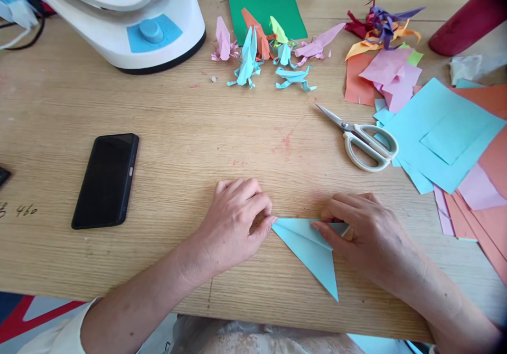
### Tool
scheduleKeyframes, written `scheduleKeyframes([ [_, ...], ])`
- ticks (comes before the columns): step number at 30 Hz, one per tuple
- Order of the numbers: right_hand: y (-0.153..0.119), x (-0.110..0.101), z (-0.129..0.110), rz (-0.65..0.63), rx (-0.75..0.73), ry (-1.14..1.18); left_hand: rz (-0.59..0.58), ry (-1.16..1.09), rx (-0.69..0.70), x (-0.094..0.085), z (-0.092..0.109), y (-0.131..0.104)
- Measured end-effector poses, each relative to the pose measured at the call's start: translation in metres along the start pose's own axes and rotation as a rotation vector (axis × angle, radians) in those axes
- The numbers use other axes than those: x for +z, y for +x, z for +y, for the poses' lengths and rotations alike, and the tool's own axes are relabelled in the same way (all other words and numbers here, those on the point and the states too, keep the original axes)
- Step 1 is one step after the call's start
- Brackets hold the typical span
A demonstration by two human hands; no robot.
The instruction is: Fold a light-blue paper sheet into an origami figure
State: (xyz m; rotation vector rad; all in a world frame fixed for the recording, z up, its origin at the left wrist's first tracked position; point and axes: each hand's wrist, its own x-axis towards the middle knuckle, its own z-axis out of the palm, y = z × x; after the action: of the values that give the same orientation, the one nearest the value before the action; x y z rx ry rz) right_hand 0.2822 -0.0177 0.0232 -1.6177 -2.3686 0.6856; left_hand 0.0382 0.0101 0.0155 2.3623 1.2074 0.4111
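A light blue folded paper lies near the front edge of the wooden table, with one long point hanging toward me and crease lines across it. My left hand pinches its left tip between thumb and forefinger. At the paper's upper right, my right hand grips the folded part with thumb and fingers, partly hiding it. White-handled scissors rest beyond my right hand, blades pointing up and left.
A black phone lies at the left, a white fan base behind it. Folded paper figures and a green sheet stand at the back. Coloured sheets and a red cylinder are at the right.
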Motion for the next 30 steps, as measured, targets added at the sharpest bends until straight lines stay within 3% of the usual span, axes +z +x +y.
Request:
scheduleKeyframes([
  [23,0.0011,0.0014,-0.0005,0.025,0.012,-0.041,-0.026,0.058,0.000,0.0007,0.0011,0.0003],
  [30,-0.0058,0.0063,-0.0043,0.142,-0.081,-0.165,-0.034,0.097,-0.005,0.0010,0.0026,0.0012],
])
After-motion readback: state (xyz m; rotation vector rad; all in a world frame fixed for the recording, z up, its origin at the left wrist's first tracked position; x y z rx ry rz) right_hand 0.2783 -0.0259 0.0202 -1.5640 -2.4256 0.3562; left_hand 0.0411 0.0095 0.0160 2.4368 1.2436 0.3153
